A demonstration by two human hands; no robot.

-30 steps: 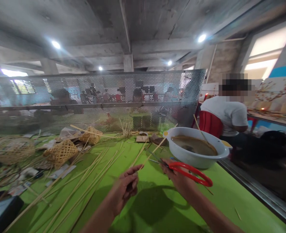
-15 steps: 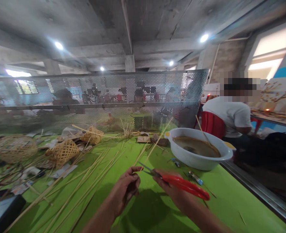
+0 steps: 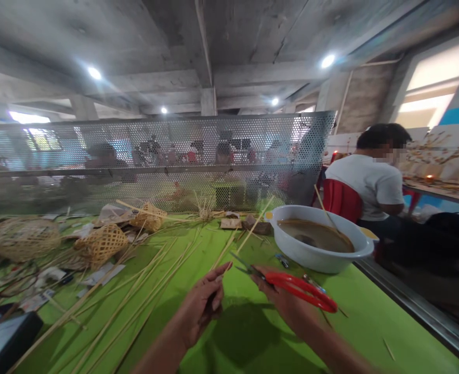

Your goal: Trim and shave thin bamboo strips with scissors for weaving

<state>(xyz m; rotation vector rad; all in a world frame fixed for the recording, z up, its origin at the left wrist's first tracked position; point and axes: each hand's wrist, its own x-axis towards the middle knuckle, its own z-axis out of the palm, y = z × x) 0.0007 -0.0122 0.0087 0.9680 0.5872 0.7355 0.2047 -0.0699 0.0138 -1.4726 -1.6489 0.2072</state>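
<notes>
Left hand [image 3: 201, 306] is pinching 1 bamboo strip [image 3: 252, 224] slanting up-right toward the white basin [image 3: 303, 254], right hand [image 3: 282, 296] is gripping red-handled scissors [image 3: 299, 288], blades pointing left, above the green table [image 3: 369, 311].

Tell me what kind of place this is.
Probably a bamboo-weaving workshop: woven baskets and long bamboo strips litter the green table, the left hand pinches one strip, the right hand holds red scissors, and another person sits nearby.

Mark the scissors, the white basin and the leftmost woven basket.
red-handled scissors [image 3: 278, 279]: head view, handle near pivot.
white basin [image 3: 307, 255]: head view, outer wall.
leftmost woven basket [image 3: 22, 239]: head view, woven side.
</notes>
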